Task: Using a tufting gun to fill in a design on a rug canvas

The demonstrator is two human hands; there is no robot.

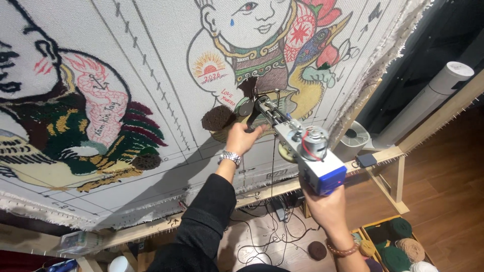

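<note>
- A white tufting cloth (166,65) is seen stretched on a wooden frame (383,153), with frayed edges along the bottom and the right side.
- Toward the left edge of the cloth, a tufted rooster design (96,136) in green, yellow, maroon and pink is shown, with a small dark brown yarn patch (146,161) at its lower right.
- Near the cloth's middle, a tufted child figure (267,50) with a sun motif is outlined in black.
- The left hand (242,138) is raised against the cloth below that figure; its fingers are curled around the front handle of the tufting gun, and a metal watch (230,157) is worn at the wrist above a black sleeve.
- The tufting gun (302,151), grey and blue with an exposed motor, is held with its needle end at the cloth, just beside a dark brown tufted area.
- The right hand (325,206) is closed around the gun's rear grip from below; a beaded bracelet (342,249) is worn on that wrist.
- Below the frame's bottom edge, cables lie on the floor.
- Toward the lower right, yarn balls (398,249) in green and tan are kept in a wooden crate.
- At the right, a white tower fan (428,100) stands behind the frame.
</note>
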